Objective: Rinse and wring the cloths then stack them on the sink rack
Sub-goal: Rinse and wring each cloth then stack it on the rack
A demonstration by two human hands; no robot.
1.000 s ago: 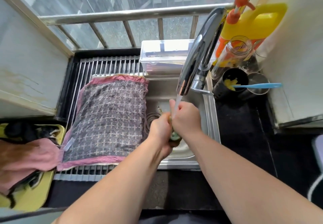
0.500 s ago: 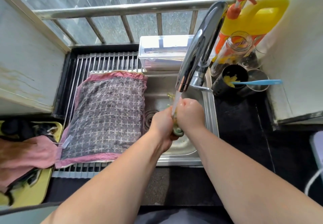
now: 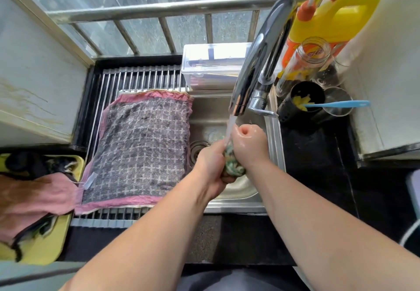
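Two hands close around one small green cloth [image 3: 233, 165] over the steel sink [image 3: 275, 147], squeezing it into a tight, wet wad mottled green, white and yellow. The left hand [image 3: 212, 165] has its fingers curled about the wad's near, lower part. The right hand [image 3: 248, 145] is fisted round the upper part, thumb side up and skin glistening. Between them the wad forms a short roll whose long axis runs from the person away toward the window, its far end lying under the thin stream of water [image 3: 230, 129] that falls from the curved chrome faucet [image 3: 256, 63].

Left of the basin, a roll-up rack [image 3: 141, 77] of slim metal rods spans the sink. A larger checked cloth [image 3: 141, 149] lies flat on it, grey-purple with a pale grid of crosses and a crumpled pink border. It is a soft rectangle with its long axis running from the counter edge toward the window, and a white tag sits at its near left corner. Farther left, a yellow tray [image 3: 52, 243] holds a rumpled pink cloth [image 3: 38, 197] with darker fabric under it.

Behind the basin rests a clear plastic box [image 3: 213, 63]. At the right, on the black counter [image 3: 318, 177], stand a yellow jug [image 3: 336, 24] with an orange pump, a glass jar [image 3: 304, 61] and a dark cup [image 3: 304, 99] with a blue utensil [image 3: 338, 103] across its rim.
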